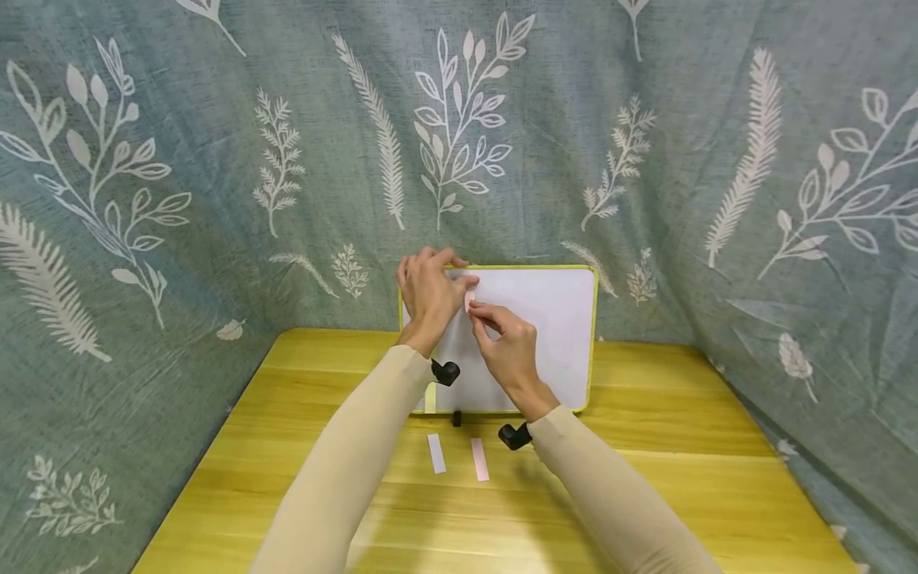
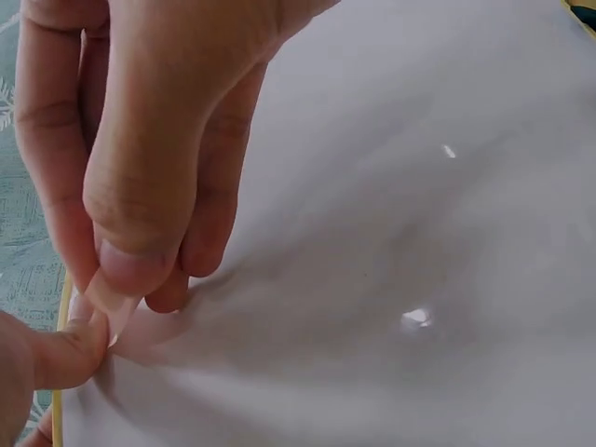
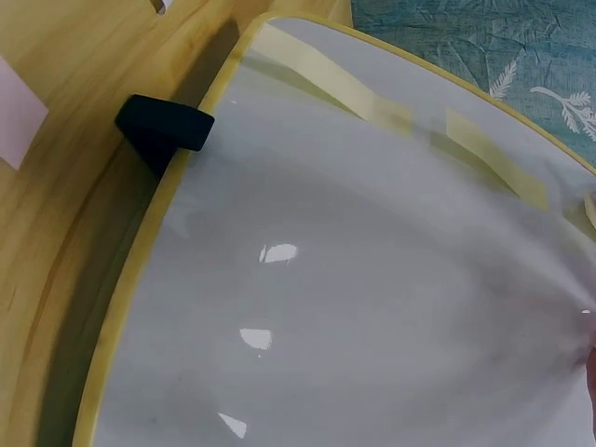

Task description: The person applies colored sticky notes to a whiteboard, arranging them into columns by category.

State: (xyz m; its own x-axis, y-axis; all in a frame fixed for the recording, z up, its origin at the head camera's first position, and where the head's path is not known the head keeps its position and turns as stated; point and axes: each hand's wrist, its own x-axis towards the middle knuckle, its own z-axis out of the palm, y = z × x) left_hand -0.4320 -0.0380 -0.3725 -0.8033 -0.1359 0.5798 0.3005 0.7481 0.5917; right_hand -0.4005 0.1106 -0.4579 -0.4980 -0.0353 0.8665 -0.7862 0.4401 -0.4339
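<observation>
Right hand pinches a pale pink strip against the whiteboard, near its top edge; left hand grips that edge, thumb at the strip. Yellow strips line the board's left side. A whitish strip and second pink strip lie on the wood-grain table; leaf-patterned cloth hangs behind.

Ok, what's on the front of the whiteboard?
Two yellow strips show on the whiteboard, along its left side. Near the top, the right hand pinches a pink strip in front of it. The patch directly behind that grip is covered and can't be seen.
</observation>
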